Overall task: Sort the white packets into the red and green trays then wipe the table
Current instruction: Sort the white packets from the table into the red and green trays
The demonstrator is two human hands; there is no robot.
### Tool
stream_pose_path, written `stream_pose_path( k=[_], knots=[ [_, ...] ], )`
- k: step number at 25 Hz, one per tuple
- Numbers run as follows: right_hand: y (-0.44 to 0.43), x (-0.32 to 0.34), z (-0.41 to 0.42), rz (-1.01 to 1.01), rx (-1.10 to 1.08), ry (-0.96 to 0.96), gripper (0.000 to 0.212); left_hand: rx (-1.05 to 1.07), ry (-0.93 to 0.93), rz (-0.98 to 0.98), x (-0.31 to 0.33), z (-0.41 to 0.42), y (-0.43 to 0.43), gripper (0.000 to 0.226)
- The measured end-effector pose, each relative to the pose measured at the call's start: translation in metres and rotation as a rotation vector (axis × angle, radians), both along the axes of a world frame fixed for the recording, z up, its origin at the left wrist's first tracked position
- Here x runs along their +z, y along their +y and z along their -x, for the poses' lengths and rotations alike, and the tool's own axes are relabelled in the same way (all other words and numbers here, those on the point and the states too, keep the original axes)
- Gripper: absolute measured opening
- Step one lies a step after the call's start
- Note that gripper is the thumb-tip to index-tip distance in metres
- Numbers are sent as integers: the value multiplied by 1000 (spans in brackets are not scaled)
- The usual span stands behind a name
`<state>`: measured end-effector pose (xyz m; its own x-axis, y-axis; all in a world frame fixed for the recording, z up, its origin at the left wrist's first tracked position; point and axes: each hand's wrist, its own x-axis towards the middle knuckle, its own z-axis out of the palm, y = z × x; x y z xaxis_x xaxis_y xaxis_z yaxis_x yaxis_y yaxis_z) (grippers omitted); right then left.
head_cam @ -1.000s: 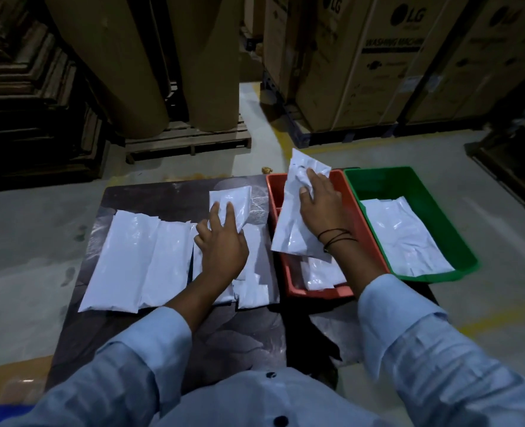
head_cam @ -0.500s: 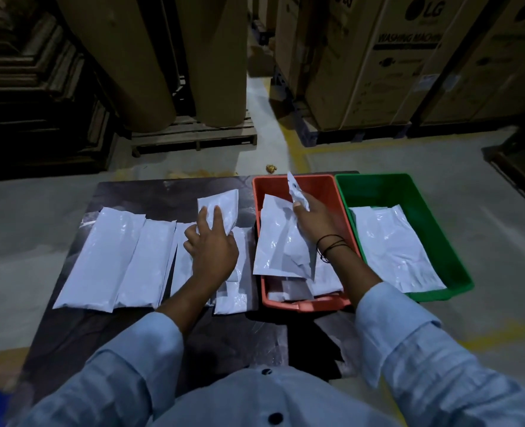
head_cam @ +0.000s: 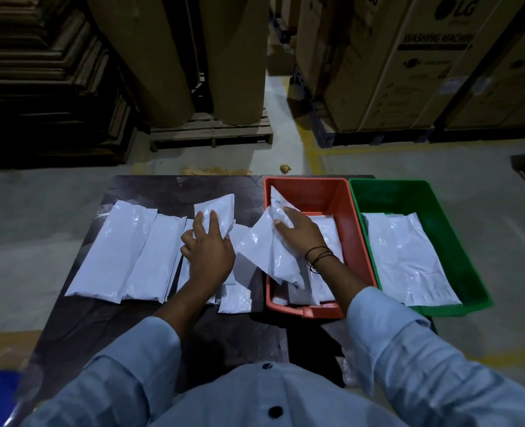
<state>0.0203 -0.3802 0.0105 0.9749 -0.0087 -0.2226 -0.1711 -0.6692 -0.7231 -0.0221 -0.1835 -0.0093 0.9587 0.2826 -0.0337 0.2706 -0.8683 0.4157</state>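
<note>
White packet (head_cam: 216, 215) sits under left hand (head_cam: 209, 252), fingers pinched on it, long axis running away from person, red tray (head_cam: 307, 188) just to its right, right hand (head_cam: 301, 237) gripping another packet (head_cam: 267, 254) over tray's edge.

Two trays (head_cam: 350, 192) sit side by side at the tabletop's (head_cam: 150, 192) right end, packets inside each. Left of the trays, more packets (head_cam: 131, 257) lie in a row on the tabletop.

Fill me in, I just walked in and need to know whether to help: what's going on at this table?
A person is sorting white packets. The right hand holds a crumpled packet over the near-left edge of the red tray, which already has several inside. The left hand has a grip on a small packet above the unsorted pile. Two long packets lie on the dark table. The green tray holds flat ones. No wiping yet.
</note>
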Motion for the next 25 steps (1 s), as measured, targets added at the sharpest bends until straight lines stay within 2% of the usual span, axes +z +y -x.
stream_pose_path(
  k=[4,7,12,16,19,22,25],
  knots=[
    [23,-2,6,18,-3,-6,74,-6,10,-8,-4,-3,9,66],
    [35,-4,6,82,17,-75,66,8,1,7,-6,-5,20,66],
    [76,20,8,296,191,-397,66,46,-25,5,-1,-9,49,64],
    [118,7,6,453,348,-227,66,81,-15,0,1,-7,75,64],
    [129,-14,6,537,367,-150,61,90,-2,-4,-2,-1,92,62],
    [130,-14,1,505,337,-180,56,107,17,9,-6,3,106,62],
    [117,-5,-8,377,273,-276,52,94,10,30,-3,1,105,62]
  ],
)
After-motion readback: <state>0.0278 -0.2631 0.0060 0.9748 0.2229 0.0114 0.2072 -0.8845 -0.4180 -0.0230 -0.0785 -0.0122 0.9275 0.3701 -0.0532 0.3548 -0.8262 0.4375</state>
